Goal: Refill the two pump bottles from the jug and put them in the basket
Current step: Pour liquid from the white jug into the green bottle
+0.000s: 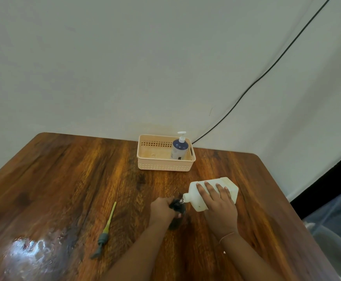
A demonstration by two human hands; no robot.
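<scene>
My right hand (218, 201) grips the white jug (229, 186), tipped on its side with its spout down at the mouth of a dark bottle (178, 208). My left hand (162, 208) is wrapped around that dark bottle, which stands on the table and is mostly hidden by my fingers. Its grey pump head with a yellow-green tube (105, 230) lies on the table to the left. A blue-and-white pump bottle (178, 148) stands upright in the right end of the beige basket (163, 165) near the table's far edge.
The wooden table (64, 179) has a glare patch at the front left. A black cable (267, 72) runs down the wall behind the basket. The table's right edge drops off beside a dark strip and grey bundle at the right.
</scene>
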